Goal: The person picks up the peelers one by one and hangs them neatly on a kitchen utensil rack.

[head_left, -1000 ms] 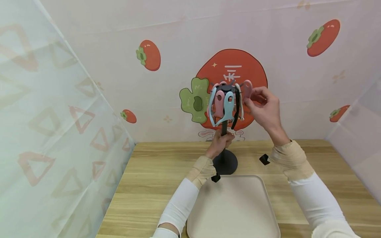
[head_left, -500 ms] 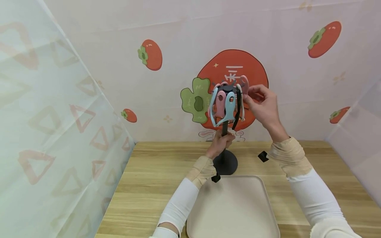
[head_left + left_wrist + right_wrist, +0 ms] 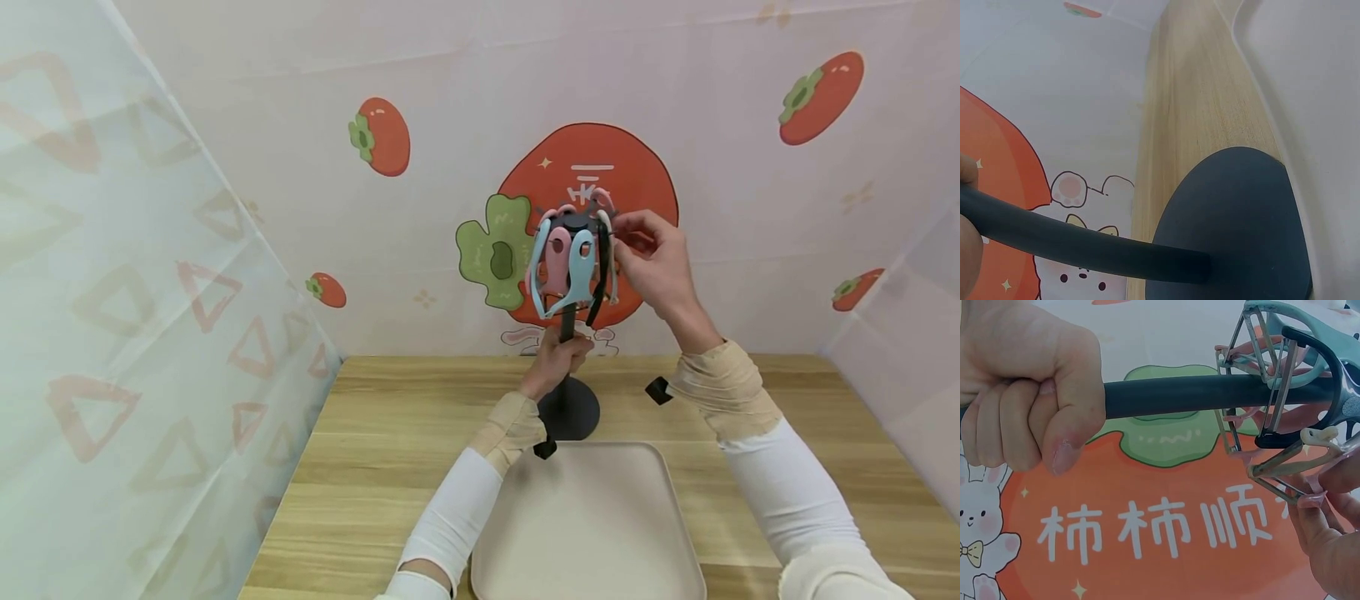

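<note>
A black stand (image 3: 572, 414) with a ring of hooks at its top carries several peelers, among them a light blue peeler (image 3: 581, 265), a pink peeler (image 3: 557, 262) and a black peeler (image 3: 1342, 369). My left hand (image 3: 553, 364) grips the stand's pole (image 3: 1085, 244) below the hanging peelers. At the right of the rack, my right hand (image 3: 654, 260) pinches another pink peeler (image 3: 602, 200), its looped handle end up at the hooks. In the right wrist view a beige peeler (image 3: 1297, 464) hangs right beside those fingertips and partly covers the held peeler.
A beige tray (image 3: 585, 525) lies on the wooden table (image 3: 360, 467) just in front of the stand's base. Behind the rack rises a printed backdrop (image 3: 435, 208) with persimmon drawings, and a pale curtain (image 3: 150, 333) borders the left side.
My right hand has moved left with the pink peeler, bringing its handle end from beside the rack to the hooks at the back right. The left hand keeps its grip on the pole.
</note>
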`<state>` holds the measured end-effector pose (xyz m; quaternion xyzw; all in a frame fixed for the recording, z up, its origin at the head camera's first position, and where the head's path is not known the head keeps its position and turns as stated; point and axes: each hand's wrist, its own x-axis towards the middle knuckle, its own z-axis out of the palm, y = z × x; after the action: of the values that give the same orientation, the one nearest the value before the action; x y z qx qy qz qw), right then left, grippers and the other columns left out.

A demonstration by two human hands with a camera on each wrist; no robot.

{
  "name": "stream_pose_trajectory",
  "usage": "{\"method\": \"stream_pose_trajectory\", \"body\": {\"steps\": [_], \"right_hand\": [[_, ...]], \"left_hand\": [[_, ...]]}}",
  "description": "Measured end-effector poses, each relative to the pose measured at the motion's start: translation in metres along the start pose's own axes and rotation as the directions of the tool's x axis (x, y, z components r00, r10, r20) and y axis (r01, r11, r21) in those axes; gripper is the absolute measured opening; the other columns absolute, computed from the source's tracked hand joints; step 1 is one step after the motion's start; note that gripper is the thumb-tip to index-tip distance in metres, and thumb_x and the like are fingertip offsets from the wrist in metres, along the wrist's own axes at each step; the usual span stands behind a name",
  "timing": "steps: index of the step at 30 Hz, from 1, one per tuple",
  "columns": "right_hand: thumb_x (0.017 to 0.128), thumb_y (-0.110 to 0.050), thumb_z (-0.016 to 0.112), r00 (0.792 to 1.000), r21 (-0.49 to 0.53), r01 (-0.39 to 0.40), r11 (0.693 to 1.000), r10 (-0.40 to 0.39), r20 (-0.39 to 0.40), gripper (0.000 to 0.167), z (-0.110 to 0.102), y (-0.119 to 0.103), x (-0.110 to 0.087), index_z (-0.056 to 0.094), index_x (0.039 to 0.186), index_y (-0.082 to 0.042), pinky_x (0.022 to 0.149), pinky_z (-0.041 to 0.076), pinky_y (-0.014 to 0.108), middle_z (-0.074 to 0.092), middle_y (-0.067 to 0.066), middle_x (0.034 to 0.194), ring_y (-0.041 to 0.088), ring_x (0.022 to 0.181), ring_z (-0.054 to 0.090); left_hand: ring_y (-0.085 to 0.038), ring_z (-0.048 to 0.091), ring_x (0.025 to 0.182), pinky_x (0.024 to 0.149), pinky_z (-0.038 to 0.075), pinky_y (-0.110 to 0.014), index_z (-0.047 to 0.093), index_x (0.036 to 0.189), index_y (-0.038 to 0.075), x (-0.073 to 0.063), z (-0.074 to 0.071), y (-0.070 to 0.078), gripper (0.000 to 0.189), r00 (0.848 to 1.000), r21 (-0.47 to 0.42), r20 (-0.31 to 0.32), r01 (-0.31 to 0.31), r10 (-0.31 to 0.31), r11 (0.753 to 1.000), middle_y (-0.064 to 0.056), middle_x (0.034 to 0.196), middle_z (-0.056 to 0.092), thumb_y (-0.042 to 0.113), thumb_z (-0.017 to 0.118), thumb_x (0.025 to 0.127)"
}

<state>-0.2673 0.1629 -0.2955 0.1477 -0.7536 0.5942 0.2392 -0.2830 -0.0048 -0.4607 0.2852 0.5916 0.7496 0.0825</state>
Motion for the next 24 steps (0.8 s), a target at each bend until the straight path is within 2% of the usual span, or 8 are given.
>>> {"method": "stream_pose_trajectory", "body": {"steps": [8, 13, 19, 24], "right_hand": [[0.102, 0.001, 0.064, 1.0, 0.008, 0.022, 1.0, -0.022, 0.004, 0.018, 0.0027, 0.0007, 0.0007, 0.07, 0.119, 0.0, 0.1, 0.054, 0.022, 0.066, -0.007, 0.112, 0.009, 0.108, 0.068], [0.102, 0.002, 0.063, 0.999, 0.035, 0.039, 0.999, -0.039, 0.014, 0.017, 0.004, 0.0006, 0.0009, 0.071, 0.115, -0.004, 0.097, 0.054, 0.019, 0.066, -0.004, 0.11, 0.009, 0.107, 0.069], [0.103, 0.003, 0.062, 0.996, 0.043, 0.075, 0.996, -0.077, 0.045, 0.018, 0.001, 0.0014, -0.0035, 0.071, 0.116, -0.006, 0.098, 0.053, 0.017, 0.065, 0.001, 0.112, 0.011, 0.106, 0.068], [0.104, 0.003, 0.061, 0.991, 0.046, 0.094, 0.994, -0.098, 0.09, 0.02, 0.0021, 0.0028, -0.0042, 0.07, 0.121, -0.005, 0.095, 0.053, 0.015, 0.066, 0.006, 0.117, 0.011, 0.109, 0.067]], "left_hand": [[-0.011, 0.019, 0.04, 0.044, 0.02, -0.03, 0.038, 0.052, 0.019, 0.0004, -0.0005, -0.0012, 0.054, 1.0, 0.005, 0.003, -0.025, 0.025, 1.0, 0.011, 0.048, 0.029, -0.001, 0.052, 0.1], [-0.012, 0.017, 0.041, 0.044, 0.019, -0.031, 0.036, 0.053, 0.019, 0.0, -0.0003, -0.0026, 0.054, 0.999, -0.004, 0.01, -0.041, 0.041, 0.999, 0.01, 0.049, 0.028, -0.002, 0.052, 0.1], [-0.012, 0.018, 0.04, 0.044, 0.019, -0.031, 0.037, 0.051, 0.02, 0.0002, 0.0019, -0.0037, 0.055, 0.999, 0.017, 0.02, -0.045, 0.045, 0.999, 0.011, 0.048, 0.028, 0.0, 0.053, 0.1], [-0.012, 0.017, 0.04, 0.044, 0.019, -0.031, 0.037, 0.051, 0.02, -0.0014, 0.0009, -0.0023, 0.056, 0.999, 0.018, 0.0, -0.046, 0.046, 0.999, 0.01, 0.047, 0.028, -0.002, 0.052, 0.1]]}}
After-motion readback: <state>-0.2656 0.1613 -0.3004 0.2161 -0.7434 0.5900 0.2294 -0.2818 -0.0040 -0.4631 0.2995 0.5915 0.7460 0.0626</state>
